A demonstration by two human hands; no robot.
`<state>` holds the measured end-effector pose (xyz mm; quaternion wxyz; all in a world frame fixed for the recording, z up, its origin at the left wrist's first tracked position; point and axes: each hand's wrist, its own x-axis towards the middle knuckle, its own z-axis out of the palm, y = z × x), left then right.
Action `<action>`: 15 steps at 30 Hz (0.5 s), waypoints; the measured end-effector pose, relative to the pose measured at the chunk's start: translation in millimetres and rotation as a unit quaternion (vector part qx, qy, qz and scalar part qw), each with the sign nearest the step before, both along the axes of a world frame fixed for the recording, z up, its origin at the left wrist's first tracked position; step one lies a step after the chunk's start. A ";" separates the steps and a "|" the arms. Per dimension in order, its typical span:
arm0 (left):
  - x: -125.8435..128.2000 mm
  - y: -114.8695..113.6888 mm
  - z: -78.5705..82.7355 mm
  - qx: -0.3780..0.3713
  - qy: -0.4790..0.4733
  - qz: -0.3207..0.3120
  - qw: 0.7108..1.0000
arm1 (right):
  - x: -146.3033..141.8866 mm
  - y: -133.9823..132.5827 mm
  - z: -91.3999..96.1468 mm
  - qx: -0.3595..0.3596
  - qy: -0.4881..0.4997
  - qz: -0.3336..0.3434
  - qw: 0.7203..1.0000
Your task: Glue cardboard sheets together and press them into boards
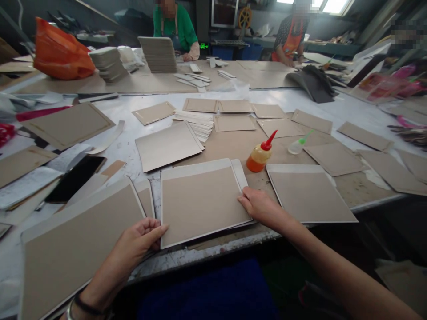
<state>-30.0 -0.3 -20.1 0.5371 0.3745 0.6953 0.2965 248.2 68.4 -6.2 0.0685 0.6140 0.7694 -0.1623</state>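
Pinching beige panel (202, 202), left hand (142, 238) lower, right hand (262, 205) higher

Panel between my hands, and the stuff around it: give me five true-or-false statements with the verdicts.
1. The left hand holds the panel near its lower left corner. True.
2. The red-tipped bottle stands farther from the person than the right hand. True.
3. The right hand is wrapped around that bottle. False: it grips the panel at its right edge.
4. The green-tipped bottle is left of the red-tipped one in the view. False: it is to the right.
5. An orange bag sits at the far left. True.
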 end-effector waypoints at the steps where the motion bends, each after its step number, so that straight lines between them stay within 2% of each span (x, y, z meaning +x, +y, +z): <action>1: 0.1 0.1 0.2 -0.001 0.003 -0.001 1.000 | -0.3 0.2 0.6 -0.002 -0.002 0.002 1.000; 15: 2.2 2.9 6.5 -0.023 0.008 -0.007 1.000 | 1.9 0.6 -2.3 0.002 0.001 0.008 1.000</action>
